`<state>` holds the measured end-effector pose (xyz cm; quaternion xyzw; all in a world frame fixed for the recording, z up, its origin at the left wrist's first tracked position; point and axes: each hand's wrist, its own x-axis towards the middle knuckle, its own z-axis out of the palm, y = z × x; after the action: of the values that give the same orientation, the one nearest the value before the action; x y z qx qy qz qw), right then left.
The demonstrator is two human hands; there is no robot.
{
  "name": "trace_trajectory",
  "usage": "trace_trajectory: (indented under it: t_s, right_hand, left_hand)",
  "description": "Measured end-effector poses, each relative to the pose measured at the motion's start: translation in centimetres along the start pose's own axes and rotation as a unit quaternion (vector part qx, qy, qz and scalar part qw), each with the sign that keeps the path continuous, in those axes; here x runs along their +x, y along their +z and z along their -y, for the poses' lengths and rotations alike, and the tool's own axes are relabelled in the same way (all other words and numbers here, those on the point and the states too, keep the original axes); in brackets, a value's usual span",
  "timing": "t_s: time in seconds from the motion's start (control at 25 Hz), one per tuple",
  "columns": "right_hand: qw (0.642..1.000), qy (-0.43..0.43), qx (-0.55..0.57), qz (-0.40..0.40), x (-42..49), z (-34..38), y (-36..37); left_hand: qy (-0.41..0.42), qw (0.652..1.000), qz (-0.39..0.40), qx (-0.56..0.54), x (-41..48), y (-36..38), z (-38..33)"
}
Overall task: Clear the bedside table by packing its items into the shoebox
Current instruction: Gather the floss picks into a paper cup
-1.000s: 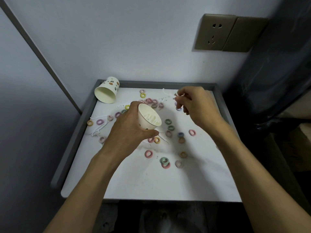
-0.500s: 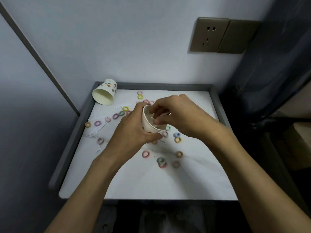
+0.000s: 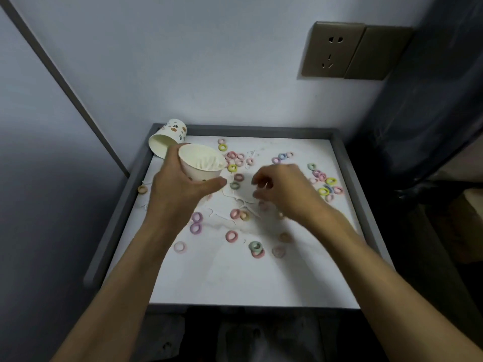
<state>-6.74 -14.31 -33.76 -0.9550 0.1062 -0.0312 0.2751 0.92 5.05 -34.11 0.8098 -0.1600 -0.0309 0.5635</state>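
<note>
The left hand (image 3: 180,189) is gripping the cup (image 3: 201,165). The right hand (image 3: 285,189), nearer, is curling its fingers (image 3: 258,181) just above the picks (image 3: 243,202) lying on the counter (image 3: 235,278) between both hands; blur is hiding any pinch.

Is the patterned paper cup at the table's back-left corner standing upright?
No, the patterned paper cup lies tipped on its side, its open mouth showing.
</note>
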Motion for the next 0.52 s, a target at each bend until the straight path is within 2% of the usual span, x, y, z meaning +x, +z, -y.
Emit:
trace_trajectory:
  t_s: [0.08, 0.2, 0.32, 0.52]
  right_hand:
    - [0.997, 0.002, -0.07, 0.027, -0.3, -0.1, 2.6]
    - [0.992, 0.01, -0.127, -0.011, 0.2, 0.4, 4.4]
    - [0.981, 0.002, -0.191, -0.017, 0.9, 1.4, 5.3]
    - [0.98, -0.008, -0.199, -0.023, 1.3, 2.4, 6.2]
  left_hand:
    - [-0.008, 1.0, -0.02, -0.011, 0.3, -0.5, 0.5]
    - [-0.003, 1.0, -0.027, -0.015, 0.3, -0.7, 0.7]
    - [-0.003, 1.0, -0.025, -0.006, 0.5, -1.0, 1.0]
    - [-0.009, 0.999, -0.034, -0.001, 0.6, -1.7, 1.3]
